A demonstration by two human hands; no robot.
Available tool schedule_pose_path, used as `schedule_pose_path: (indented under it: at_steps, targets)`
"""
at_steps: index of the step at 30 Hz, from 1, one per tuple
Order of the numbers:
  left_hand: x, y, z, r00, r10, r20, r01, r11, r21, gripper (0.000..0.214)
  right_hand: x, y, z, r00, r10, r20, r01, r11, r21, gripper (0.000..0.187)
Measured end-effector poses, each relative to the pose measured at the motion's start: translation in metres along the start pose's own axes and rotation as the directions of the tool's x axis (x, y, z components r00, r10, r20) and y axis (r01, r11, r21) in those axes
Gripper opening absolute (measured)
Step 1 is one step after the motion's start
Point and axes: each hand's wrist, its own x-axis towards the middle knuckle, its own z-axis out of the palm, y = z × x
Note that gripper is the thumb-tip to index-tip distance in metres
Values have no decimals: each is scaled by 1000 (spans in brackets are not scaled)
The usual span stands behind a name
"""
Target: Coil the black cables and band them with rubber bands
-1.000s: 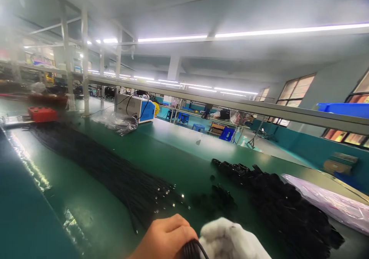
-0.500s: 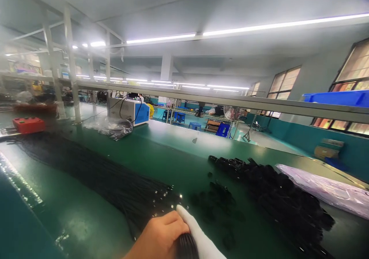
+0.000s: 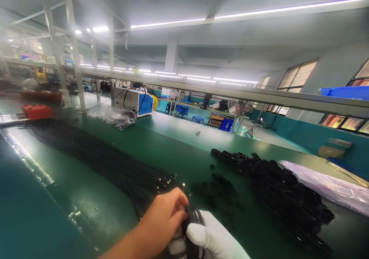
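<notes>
A coiled bundle of black cable (image 3: 192, 228) is held upright at the bottom middle. My right hand (image 3: 215, 232), in a white glove, wraps round the coil with the thumb across its front. My bare left hand (image 3: 165, 214) is closed at the coil's upper left side, thumb and fingers bent together on the cable; the exact grip is partly hidden. Behind the left hand lies a long spread of straight black cables (image 3: 109, 166) with small shiny metal ends. To the right is a large heap of black coiled cables (image 3: 276, 193).
A smaller pile of black pieces (image 3: 223, 184) lies between hands and heap. Pinkish plastic-wrapped material (image 3: 331, 186) is at the right edge. Farther back on the green table (image 3: 173, 143) are a clear plastic bag (image 3: 118, 117), a blue-and-grey machine (image 3: 134, 101) and a red box (image 3: 36, 111).
My left hand has lifted and shifted to the coil's upper side. The gloved right hand has turned, so its thumb now shows across the front of the coil. The view has tilted slightly downward.
</notes>
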Motion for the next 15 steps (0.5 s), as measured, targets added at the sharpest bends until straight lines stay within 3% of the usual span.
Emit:
schedule_pose_path:
  at_steps: [8,11,15]
  targets:
    - [5,3,-1,997,-9,-71,21,985,171,7,3,6,-1,997,-31,-75,32,999,16,32]
    - [5,1,0,994,-104,-43,108,990,96,6,3,8,0,993,-25,-118,30,999,35,30]
    - [6,-7,9,975,-224,5,224,973,-49,21,9,12,-4,998,6,-57,-9,998,-54,34]
